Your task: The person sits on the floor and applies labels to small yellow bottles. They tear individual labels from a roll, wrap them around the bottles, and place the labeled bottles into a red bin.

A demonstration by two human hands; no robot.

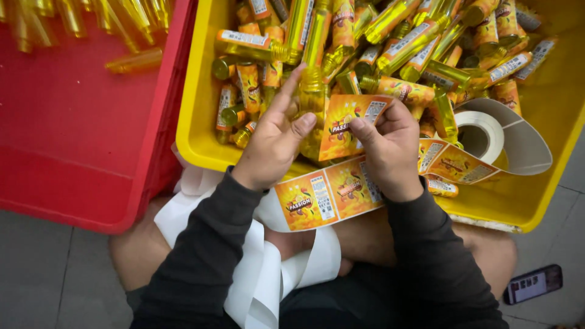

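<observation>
Unlabelled bottle [312,97] is gripped by left hand [275,141]; orange label [348,122] is pinched by right hand [390,146] over yellow crate [194,131].

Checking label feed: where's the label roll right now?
Head view, right side: the label roll lies in the yellow crate at its near edge, just right of the right hand, beside the labelled yellow bottles.

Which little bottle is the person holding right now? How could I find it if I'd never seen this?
Look at the yellow crate full of small yellow bottles. Over its near edge, the left hand holds one bottle upright, while the right hand presses an orange sticker against it. Unlike the labelled bottles lying flat behind it, this one stands up and looks bare, clear yellow.
</observation>
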